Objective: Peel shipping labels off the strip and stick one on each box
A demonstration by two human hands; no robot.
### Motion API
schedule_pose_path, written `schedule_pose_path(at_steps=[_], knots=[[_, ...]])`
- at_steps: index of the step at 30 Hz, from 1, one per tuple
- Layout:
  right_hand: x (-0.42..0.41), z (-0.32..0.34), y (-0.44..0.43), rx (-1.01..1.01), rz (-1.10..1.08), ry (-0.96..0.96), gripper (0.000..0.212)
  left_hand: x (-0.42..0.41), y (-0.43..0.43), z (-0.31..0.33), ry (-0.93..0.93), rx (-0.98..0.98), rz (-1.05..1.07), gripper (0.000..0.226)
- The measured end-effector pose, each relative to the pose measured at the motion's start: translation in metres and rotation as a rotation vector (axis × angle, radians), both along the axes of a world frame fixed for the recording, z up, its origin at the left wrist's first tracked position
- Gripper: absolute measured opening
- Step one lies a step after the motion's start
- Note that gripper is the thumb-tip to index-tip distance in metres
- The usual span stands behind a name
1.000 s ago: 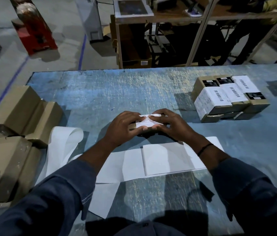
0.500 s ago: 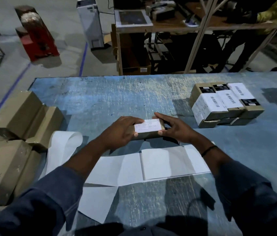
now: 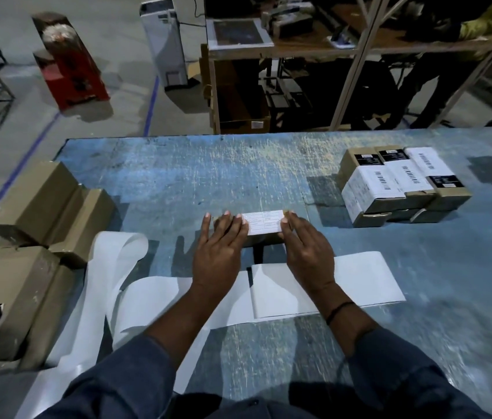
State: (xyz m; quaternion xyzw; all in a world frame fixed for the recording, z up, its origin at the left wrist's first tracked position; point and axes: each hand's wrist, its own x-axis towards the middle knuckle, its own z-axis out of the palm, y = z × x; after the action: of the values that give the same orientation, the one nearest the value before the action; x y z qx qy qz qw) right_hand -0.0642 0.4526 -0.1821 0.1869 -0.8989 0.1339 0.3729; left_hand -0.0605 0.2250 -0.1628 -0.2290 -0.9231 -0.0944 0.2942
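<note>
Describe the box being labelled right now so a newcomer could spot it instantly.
Start at the scratched blue table and look to the middle of it, just beyond the white label strip. The small brown box lies there under both flat hands, left hand and right hand. Unlike the stacked boxes at either side, it lies alone.

- I stood in a warehouse packing area, at a worn blue table point(image 3: 269, 164) on a bare concrete floor point(image 3: 112, 122) marked with blue lines.
- Plain cartons point(image 3: 42, 204) lay at my left; labelled boxes point(image 3: 402, 182) were grouped at my right.
- A strip point(image 3: 329, 285) of label backing lay before me.
- Beyond stood a metal-framed bench point(image 3: 314, 46) with stored goods.
</note>
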Motion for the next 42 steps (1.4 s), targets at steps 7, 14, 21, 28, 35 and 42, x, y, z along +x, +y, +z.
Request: schedule_pose_path(at_steps=[7,14,21,28,35,42], knots=[[0.0,0.033,0.003,-0.988,0.037,-0.699,0.056,-0.007,-0.019,0.017,-0.467,0.768,-0.055,0.042],[-0.011,0.058,0.003,-0.62,0.096,-0.975,0.054,-0.008,-0.013,0.04,-0.777,0.944,0.205,0.064],[0.002,0.043,0.012,-0.695,0.16,-0.837,0.071,0.01,-0.026,0.023,-0.551,0.677,-0.022,0.061],[0.001,0.045,0.013,-0.316,0.158,-0.768,0.086,0.004,-0.019,0.023,-0.418,0.248,0.023,0.071],[0.002,0.037,0.007,0.091,0.132,-0.691,0.075,0.008,-0.011,0.005,0.033,-0.12,-0.042,0.032],[0.005,0.03,0.005,0.185,0.056,-0.667,0.072,0.014,-0.014,-0.006,0.175,0.03,-0.062,0.017]])
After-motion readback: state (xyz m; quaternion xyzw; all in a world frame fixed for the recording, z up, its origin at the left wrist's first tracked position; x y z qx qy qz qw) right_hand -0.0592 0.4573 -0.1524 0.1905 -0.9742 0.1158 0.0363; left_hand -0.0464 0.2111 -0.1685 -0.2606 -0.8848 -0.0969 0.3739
